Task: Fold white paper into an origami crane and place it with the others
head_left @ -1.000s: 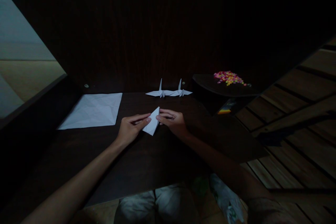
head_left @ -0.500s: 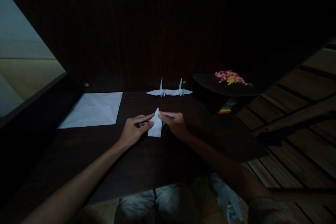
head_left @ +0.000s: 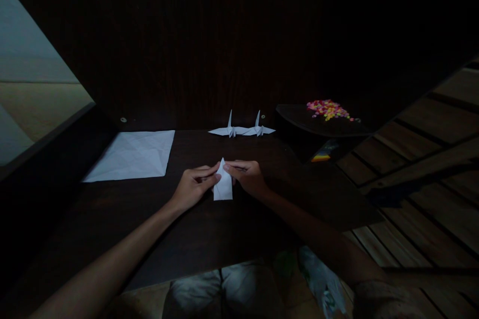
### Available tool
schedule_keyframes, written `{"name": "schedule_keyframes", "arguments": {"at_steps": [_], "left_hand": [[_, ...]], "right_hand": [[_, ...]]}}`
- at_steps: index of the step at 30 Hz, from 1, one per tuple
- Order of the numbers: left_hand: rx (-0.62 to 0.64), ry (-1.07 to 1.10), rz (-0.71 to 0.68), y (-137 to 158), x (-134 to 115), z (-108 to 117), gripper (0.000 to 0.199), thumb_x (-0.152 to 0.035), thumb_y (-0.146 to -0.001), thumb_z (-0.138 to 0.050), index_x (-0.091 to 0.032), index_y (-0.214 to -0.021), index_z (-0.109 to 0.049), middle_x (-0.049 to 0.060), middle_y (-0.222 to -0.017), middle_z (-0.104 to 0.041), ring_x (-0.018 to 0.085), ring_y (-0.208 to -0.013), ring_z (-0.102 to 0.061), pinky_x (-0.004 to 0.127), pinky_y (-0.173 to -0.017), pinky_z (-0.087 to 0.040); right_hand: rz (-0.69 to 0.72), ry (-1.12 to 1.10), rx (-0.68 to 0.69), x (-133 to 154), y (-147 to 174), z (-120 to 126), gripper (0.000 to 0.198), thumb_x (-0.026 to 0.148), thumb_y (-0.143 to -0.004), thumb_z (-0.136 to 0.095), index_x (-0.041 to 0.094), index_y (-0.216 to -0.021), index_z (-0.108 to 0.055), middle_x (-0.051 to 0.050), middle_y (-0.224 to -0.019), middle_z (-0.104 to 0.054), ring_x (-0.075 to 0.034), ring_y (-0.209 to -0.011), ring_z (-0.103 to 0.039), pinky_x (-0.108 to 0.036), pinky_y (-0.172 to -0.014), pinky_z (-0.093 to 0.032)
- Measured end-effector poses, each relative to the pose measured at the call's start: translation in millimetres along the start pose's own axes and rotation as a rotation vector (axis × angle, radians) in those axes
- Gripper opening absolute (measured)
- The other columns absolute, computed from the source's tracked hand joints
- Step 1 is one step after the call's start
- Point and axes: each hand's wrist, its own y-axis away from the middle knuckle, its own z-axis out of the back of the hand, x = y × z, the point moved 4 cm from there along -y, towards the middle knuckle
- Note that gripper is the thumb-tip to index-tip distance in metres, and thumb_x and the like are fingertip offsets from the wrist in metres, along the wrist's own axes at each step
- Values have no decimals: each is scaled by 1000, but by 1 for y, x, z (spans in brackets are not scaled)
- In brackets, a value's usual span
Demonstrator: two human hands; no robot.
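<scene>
A narrow folded white paper (head_left: pixel 223 189), pointed at its far end and straight at its near end, is held between both hands above the dark table. My left hand (head_left: pixel 192 184) grips its left edge, thumb on the front face, fingers partly behind. On the opposite edge, my right hand (head_left: pixel 249 177) pinches the paper near its tip, with the thumb on top. Two white origami cranes (head_left: pixel 241 131) stand side by side behind the hands, wings touching or overlapping. To the left lies a creased white paper sheet (head_left: pixel 136 154).
A low dark shelf (head_left: pixel 295 117) at the right carries a heap of small colourful pieces (head_left: pixel 328 109). Behind the table (head_left: pixel 179 244) rises a dark panel (head_left: pixel 187 50). A slatted wooden surface (head_left: pixel 422 224) lies to the right, and a plastic bag (head_left: pixel 324 281) sits below the table edge.
The folded paper has turned slightly so it stands straighter, and it has come a little nearer to me. Both hands keep their hold; the cranes and sheet stay put.
</scene>
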Motion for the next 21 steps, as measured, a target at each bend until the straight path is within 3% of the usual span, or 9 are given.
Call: {"name": "schedule_keyframes", "arguments": {"at_steps": [4, 9, 14, 21], "left_hand": [[-127, 49, 21, -1, 2, 4, 39, -36, -73, -71, -15, -106, -71, 3, -74, -64, 14, -65, -54, 24, -57, -43], [-299, 54, 38, 0, 2, 10, 40, -38, -75, -69, -14, -107, -70, 5, -86, -68, 16, -76, -59, 25, -65, -46], [-268, 32, 9, 0, 3, 9, 39, -38, -78, -67, -16, -110, -69, 4, -89, -68, 17, -82, -59, 26, -71, -47], [-249, 6, -6, 1, 4, 9, 35, -37, -79, -66, -17, -108, -70, 2, -78, -64, 14, -71, -55, 24, -64, -45]], "right_hand": [[-90, -75, 38, -7, -1, -5, 42, 40, -72, -68, 16, -106, -72, -4, -77, -71, -11, -56, -57, -22, -48, -46], [-150, -64, 162, -8, 2, -12, 58, 34, -67, -73, 11, -118, -64, 1, -66, -65, -10, -55, -58, -23, -56, -48], [-59, -69, 132, -8, 3, -11, 47, 34, -71, -70, 14, -113, -68, 2, -65, -62, -9, -57, -56, -23, -60, -47], [-73, -87, 30, -8, 4, -6, 44, 36, -64, -74, 16, -103, -73, 0, -66, -65, -11, -58, -56, -25, -59, -47]]}}
